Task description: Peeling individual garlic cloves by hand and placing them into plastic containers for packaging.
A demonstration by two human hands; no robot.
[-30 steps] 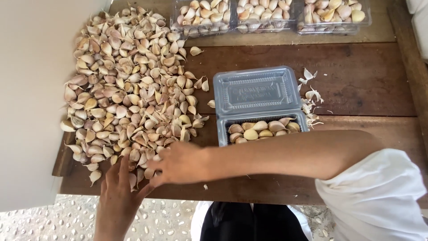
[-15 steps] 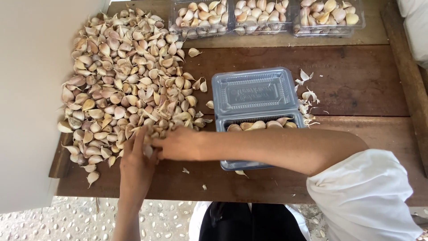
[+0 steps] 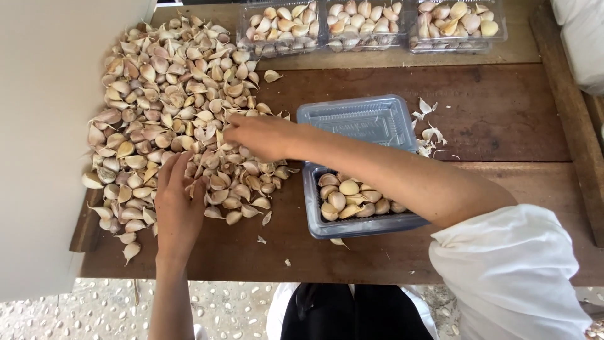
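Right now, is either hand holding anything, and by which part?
Cannot be told. Left hand and right hand both rest palm-down on the garlic clove pile, fingers hiding any grip.

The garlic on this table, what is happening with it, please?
A person works with both bare hands in a big pile of unpeeled garlic cloves on a wooden table. The left hand lies flat on the cloves at the pile's near edge; the right hand reaches across into the pile's middle. An open clear plastic box, partly filled with cloves, sits under the right forearm. Three filled boxes stand along the far edge.
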